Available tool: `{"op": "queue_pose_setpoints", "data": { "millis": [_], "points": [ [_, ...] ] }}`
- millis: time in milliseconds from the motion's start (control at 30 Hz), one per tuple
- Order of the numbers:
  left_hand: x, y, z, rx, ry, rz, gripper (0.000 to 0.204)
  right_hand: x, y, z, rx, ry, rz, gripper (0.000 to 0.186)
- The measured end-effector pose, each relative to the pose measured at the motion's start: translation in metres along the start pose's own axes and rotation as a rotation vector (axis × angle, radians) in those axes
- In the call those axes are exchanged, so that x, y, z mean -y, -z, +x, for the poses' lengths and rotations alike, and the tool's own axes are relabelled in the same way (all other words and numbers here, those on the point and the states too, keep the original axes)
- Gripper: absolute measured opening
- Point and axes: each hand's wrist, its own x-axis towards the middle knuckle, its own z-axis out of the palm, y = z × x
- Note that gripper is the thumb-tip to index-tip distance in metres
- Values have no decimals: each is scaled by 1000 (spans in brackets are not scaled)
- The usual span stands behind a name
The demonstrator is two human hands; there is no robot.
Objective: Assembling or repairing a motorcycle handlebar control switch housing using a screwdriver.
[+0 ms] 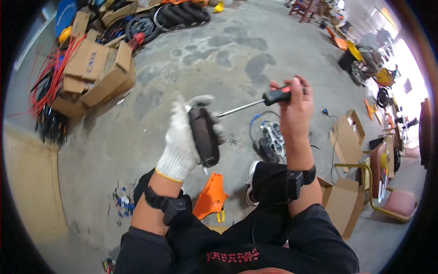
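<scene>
My left hand [177, 144], in a white knit glove with a yellow cuff edge, is closed around a long dark rounded part [204, 137], held upright over the floor. My bare right hand [296, 107] grips the black-and-red handle of a screwdriver [244, 108]. Its metal shaft slants down to the left, and its tip meets the upper right side of the dark part, near the gloved fingertips. Whether the tip sits in a screw cannot be made out. Below, between my legs, lies an orange molded panel [211, 197] with yellow tabs.
A silver-and-black mechanism [272, 139] with a blue cable lies ahead of my right knee. Opened cardboard boxes [349, 137] and a pink-seated chair [399, 203] stand right. At left are a torn carton [98, 73] and red cables [57, 73]; tires [182, 16] lie farther back.
</scene>
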Motion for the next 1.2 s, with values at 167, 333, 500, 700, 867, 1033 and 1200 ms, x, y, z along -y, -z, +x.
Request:
{"op": "queue_pose_setpoints", "data": {
  "millis": [167, 333, 500, 700, 867, 1033, 1200],
  "points": [
    [4, -1, 4, -47, 48, 97, 65, -6, -8, -9, -43, 343, -298, 38],
    [3, -2, 5, -92, 76, 137, 65, -6, -9, -8, -44, 366, -345, 36],
    [4, 0, 9, -139, 37, 194, 66, -3, -6, -6, -64, 384, -289, 35],
    [9, -2, 8, -191, 64, 265, 67, -5, -7, -8, -19, 410, -294, 35],
    [8, -2, 6, -188, 45, 344, 68, -5, -9, -9, -38, 398, -324, 36],
    [7, -1, 7, -180, 55, 350, 67, -5, -9, -10, -30, 400, -357, 35],
    [8, -3, 7, -185, 86, 344, 67, -5, -10, -11, -9, 403, -375, 35]
  ]
}}
